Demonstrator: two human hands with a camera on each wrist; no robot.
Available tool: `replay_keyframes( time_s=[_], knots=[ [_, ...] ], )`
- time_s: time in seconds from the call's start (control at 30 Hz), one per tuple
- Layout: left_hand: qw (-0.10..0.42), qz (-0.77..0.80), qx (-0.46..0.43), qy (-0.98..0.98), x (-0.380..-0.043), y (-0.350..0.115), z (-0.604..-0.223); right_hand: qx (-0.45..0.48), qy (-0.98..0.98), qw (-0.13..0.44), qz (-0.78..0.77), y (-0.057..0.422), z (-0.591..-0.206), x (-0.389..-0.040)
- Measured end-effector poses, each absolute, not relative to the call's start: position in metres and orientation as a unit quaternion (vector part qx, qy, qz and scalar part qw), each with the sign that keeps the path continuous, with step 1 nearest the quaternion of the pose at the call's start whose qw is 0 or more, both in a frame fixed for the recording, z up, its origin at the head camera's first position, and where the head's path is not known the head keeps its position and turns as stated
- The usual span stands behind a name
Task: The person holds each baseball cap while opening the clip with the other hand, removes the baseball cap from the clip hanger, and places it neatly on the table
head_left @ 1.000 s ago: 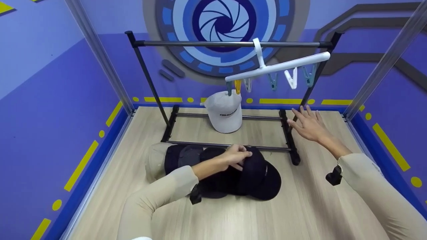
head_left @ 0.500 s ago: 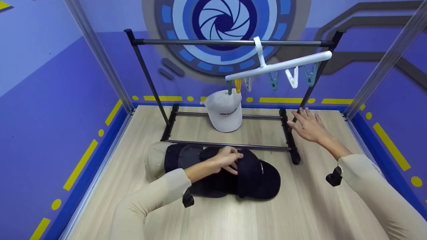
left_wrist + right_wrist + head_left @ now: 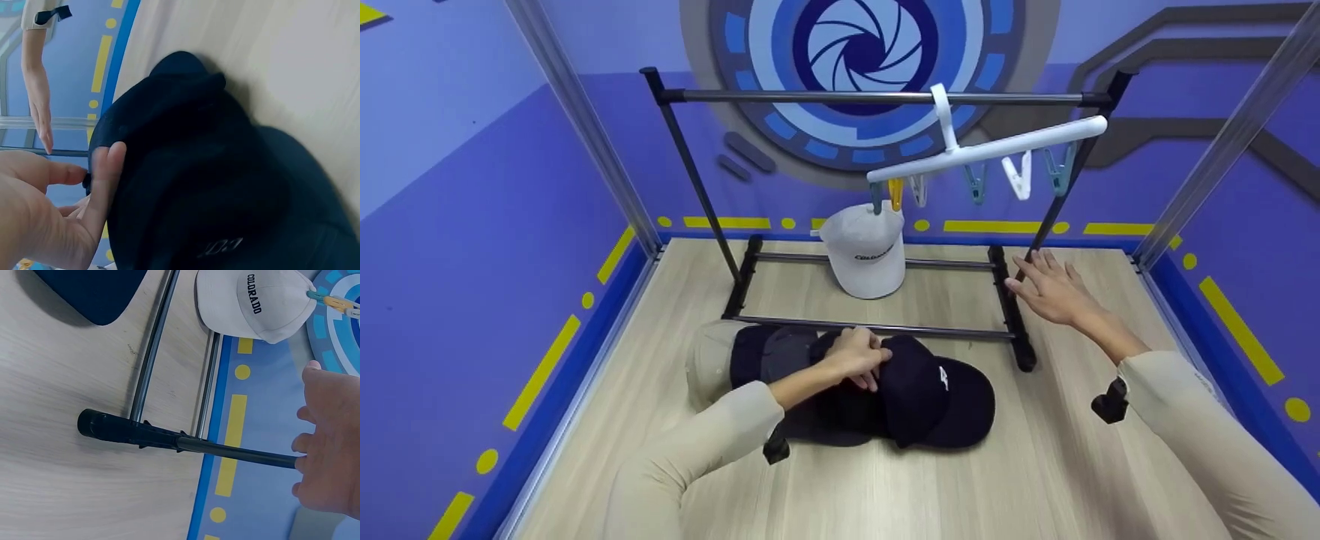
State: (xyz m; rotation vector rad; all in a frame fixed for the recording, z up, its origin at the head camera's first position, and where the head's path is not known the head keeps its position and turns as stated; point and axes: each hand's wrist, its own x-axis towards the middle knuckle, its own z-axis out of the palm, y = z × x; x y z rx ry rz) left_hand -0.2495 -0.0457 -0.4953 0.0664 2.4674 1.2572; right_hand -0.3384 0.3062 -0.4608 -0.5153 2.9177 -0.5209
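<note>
A navy cap (image 3: 913, 405) with a small white logo lies on the wooden tabletop at the right end of a row of overlapping caps, its brim pointing right. My left hand (image 3: 853, 354) pinches the back edge of its crown; in the left wrist view, the fingers (image 3: 107, 174) lie against the dark cloth. Beside the rack's right upright is my right hand (image 3: 1054, 292), fingers straight and holding nothing. A white cap (image 3: 864, 251) lettered COLORADO hangs by a grey-green clip (image 3: 876, 198) and a yellow clip (image 3: 895, 193) from the white hanger (image 3: 997, 150).
The hanger hooks over the top bar of a black rack (image 3: 810, 97), and several free clips (image 3: 1016, 176) dangle along its right part. To the left of the navy cap lie a dark grey cap (image 3: 787, 351) and a beige cap (image 3: 709, 364). Patterned blue walls (image 3: 457, 262) enclose the table.
My left hand has moved left, drawing the back edge of the navy cap with it; the logo now faces up more. The right hand has shifted slightly down.
</note>
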Motion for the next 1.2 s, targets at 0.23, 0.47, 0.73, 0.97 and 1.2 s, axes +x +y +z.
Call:
replay_keyframes(
  time_s=[0.23, 0.47, 0.73, 0.97, 1.2],
  knots=[
    [0.103, 0.259, 0.069, 0.958, -0.256, -0.047, -0.492, -0.172, 0.967, 0.067, -0.174, 0.307, -0.463, -0.337],
    [0.031, 0.152, 0.117, 0.981, -0.259, -0.048, -0.496, -0.176, 0.967, 0.078, -0.168, 0.308, -0.466, -0.338],
    [0.022, 0.153, 0.153, 0.976, -0.265, -0.051, -0.494, -0.184, 0.965, 0.072, -0.174, 0.307, -0.473, -0.337],
    [0.012, 0.178, 0.178, 0.968, -0.280, -0.056, -0.488, -0.198, 0.962, 0.070, -0.174, 0.300, -0.479, -0.340],
    [-0.032, 0.184, 0.177, 0.966, -0.314, -0.070, -0.484, -0.200, 0.961, 0.076, -0.178, 0.294, -0.488, -0.349]
  ],
)
